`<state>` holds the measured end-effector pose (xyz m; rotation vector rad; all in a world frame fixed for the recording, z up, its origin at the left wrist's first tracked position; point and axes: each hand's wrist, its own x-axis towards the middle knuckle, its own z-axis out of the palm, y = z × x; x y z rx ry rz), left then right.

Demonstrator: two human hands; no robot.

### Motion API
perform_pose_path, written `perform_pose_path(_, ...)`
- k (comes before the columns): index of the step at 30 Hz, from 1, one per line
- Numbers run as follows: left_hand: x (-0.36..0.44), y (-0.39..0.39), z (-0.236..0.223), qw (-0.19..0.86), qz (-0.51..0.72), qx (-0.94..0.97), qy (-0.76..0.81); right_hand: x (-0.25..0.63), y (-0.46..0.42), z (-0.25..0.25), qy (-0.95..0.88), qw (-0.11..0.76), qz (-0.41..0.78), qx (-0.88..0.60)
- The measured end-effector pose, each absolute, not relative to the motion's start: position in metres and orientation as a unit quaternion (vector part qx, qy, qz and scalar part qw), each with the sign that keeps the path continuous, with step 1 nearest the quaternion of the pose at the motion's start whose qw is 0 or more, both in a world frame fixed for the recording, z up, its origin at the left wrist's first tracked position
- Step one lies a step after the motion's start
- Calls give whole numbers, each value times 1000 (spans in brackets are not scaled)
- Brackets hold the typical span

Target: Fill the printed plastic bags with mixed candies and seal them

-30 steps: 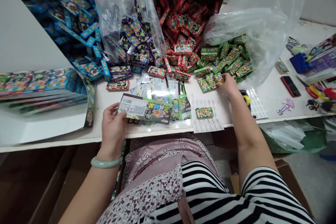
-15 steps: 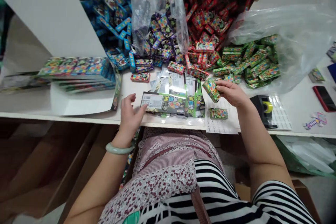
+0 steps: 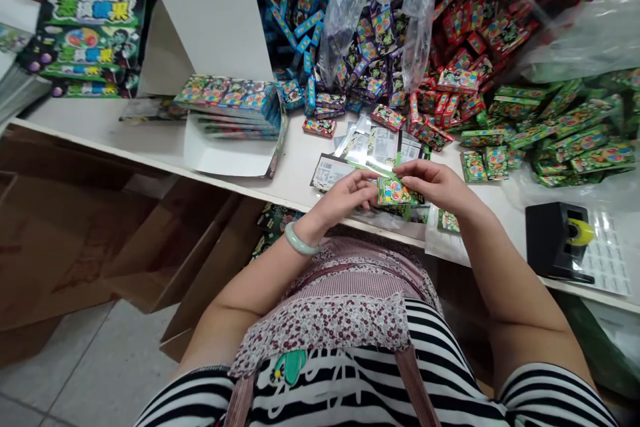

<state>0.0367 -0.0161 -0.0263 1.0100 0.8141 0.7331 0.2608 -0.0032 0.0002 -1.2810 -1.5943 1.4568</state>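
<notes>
My right hand [image 3: 435,187] pinches a small green printed candy box [image 3: 393,191], its colourful front facing up. At the box's left end, my left hand [image 3: 350,197] has its fingers curled in against the edge. Both hands hover over a pile of flat printed plastic pouches [image 3: 325,175] with barcode labels. Beside my right wrist, another green box [image 3: 449,221] lies on a white sheet, partly covered by the arm. Two more green boxes [image 3: 485,165] stand side by side at the edge of the green heap.
Heaps of blue boxes [image 3: 305,33], purple boxes [image 3: 375,47], red boxes [image 3: 465,80] and green boxes [image 3: 575,133] line the back. A white open carton [image 3: 225,153] with stacked printed packs is on the left. A black tape dispenser [image 3: 555,240] stands at the right.
My right hand has brought the green box left over the pouches, turning it level. My left hand has moved right to meet it. The view has swung left.
</notes>
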Motion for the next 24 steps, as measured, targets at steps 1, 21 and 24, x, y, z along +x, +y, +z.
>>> perform_pose_path(1,37,-17,-29,737,327,461,370,259,-4,-4,-601,319,546,-489)
perform_pose_path(21,-9,21,-50,266,165,876,367,308,-26,-6,-840,223,95,-485)
perform_pose_path(24,-15,31,-57,214,93,908,349,308,-29,-17,-827,232,86,-505)
